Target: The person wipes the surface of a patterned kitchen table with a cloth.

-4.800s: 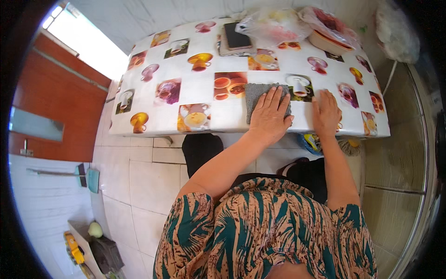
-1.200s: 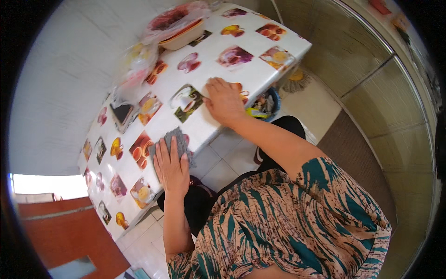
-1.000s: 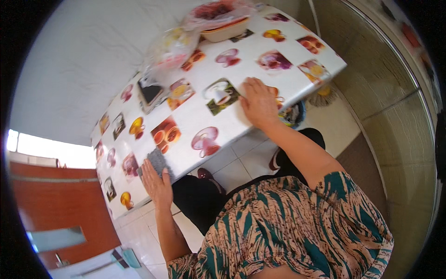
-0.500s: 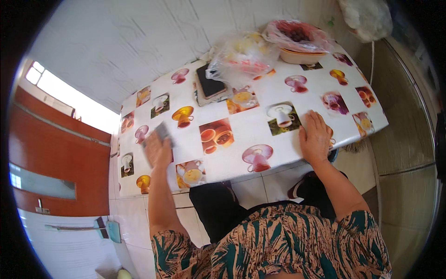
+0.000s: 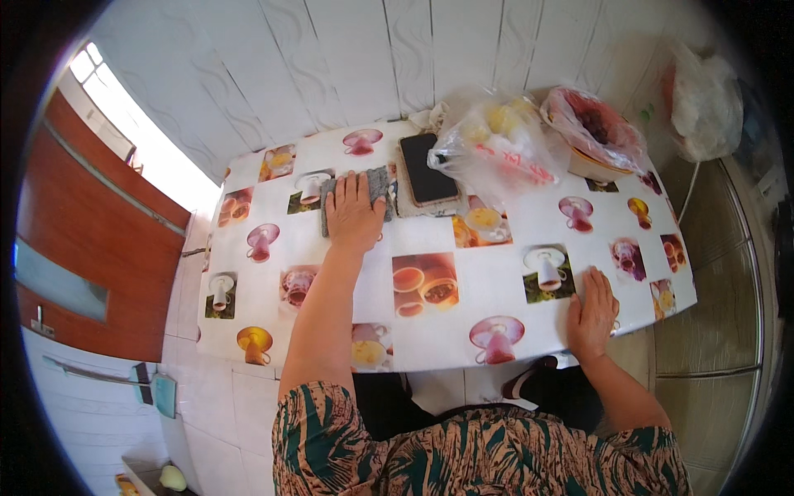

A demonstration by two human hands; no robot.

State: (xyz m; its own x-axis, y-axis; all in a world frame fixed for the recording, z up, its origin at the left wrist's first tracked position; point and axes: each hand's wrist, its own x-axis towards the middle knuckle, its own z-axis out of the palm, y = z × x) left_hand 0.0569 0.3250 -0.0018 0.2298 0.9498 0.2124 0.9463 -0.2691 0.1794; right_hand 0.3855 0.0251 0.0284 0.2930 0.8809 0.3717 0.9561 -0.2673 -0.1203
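Work across smooth, shiny, cup-printed table (image 5: 488,285), clear of crinkly see-through bag (image 5: 500,149). Press evenly with left hand (image 5: 354,213), fingers slightly spread, and brace with right hand (image 5: 592,318) near front edge, fingers close together, thumb apart. Hold fuzzy, squarish gray cloth (image 5: 379,183) flat under left palm, just left of slim black phone (image 5: 428,169).

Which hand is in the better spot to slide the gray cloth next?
Probably the left hand: it lies flat on the gray cloth, just left of the black smartphone. The right hand rests on the printed tablecloth near its front edge, well away from the cloth.
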